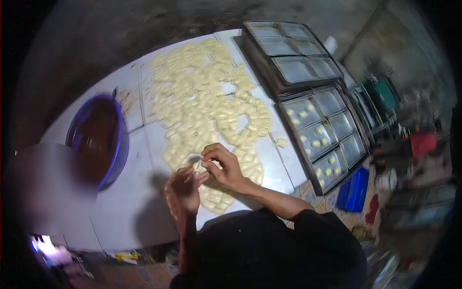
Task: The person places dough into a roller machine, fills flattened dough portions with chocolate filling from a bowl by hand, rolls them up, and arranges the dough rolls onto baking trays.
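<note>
Both my hands meet over the near part of the table, at a small pale piece of dough. My left hand is closed on it from the left, its fingers slightly blurred. From the right, my right hand pinches the same piece with thumb and fingers. Beneath and beyond them spreads a wide layer of flattened pale yellow dough pieces, lying close together with a few gaps. One separate dough piece lies at the right. To the left stands a purple basin with a dark brown content.
The white tiled table carries the dough. Along its right side are a divided metal tray with several small dough balls and a stack of similar trays. A blue container sits lower right. A blurred rounded shape covers the left edge.
</note>
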`<action>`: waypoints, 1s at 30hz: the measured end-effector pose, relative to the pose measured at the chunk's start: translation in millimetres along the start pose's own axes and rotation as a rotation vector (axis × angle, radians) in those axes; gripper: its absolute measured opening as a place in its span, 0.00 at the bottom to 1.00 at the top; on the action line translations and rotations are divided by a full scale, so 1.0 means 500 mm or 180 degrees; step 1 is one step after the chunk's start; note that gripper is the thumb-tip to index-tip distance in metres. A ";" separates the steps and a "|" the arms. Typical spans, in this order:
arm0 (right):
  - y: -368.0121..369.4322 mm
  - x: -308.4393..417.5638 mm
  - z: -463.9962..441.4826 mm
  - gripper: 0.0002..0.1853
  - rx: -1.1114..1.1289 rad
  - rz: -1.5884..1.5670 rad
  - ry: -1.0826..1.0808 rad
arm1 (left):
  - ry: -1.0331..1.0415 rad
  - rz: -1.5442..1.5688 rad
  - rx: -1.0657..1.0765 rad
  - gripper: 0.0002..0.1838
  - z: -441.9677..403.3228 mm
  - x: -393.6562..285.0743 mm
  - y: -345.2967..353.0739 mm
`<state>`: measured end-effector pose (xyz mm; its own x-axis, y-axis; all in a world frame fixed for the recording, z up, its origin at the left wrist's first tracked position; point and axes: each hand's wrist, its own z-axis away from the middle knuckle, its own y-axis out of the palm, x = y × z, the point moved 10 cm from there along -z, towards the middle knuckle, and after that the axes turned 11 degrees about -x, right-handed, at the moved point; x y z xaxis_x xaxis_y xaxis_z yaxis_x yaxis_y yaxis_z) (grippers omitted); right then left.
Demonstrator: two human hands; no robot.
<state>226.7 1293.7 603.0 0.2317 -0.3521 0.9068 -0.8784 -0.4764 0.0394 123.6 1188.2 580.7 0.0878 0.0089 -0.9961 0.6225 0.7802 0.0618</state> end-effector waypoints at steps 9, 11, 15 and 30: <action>-0.222 -0.032 0.069 0.15 0.0057 0.0145 0.0998 | 0.0869 -0.1692 0.0500 0.05 0.023 0.111 0.207; -0.305 -0.023 0.066 0.21 -0.0321 -0.0159 0.1304 | 0.0099 -0.1397 0.0467 0.06 0.071 0.060 0.301; -0.437 -0.183 0.105 0.26 0.0167 -0.0179 0.1968 | 0.1830 -0.0837 0.1577 0.07 0.126 0.032 0.469; -0.985 -0.373 -0.189 0.16 0.0652 0.2712 0.1094 | 0.1293 -0.1613 0.0874 0.10 0.023 0.108 0.643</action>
<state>576.7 1670.4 454.3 -0.6199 -0.4058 0.6716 -0.5970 -0.3115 -0.7393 337.6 1432.4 547.5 -0.5288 -0.0392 -0.8479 0.6885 0.5644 -0.4555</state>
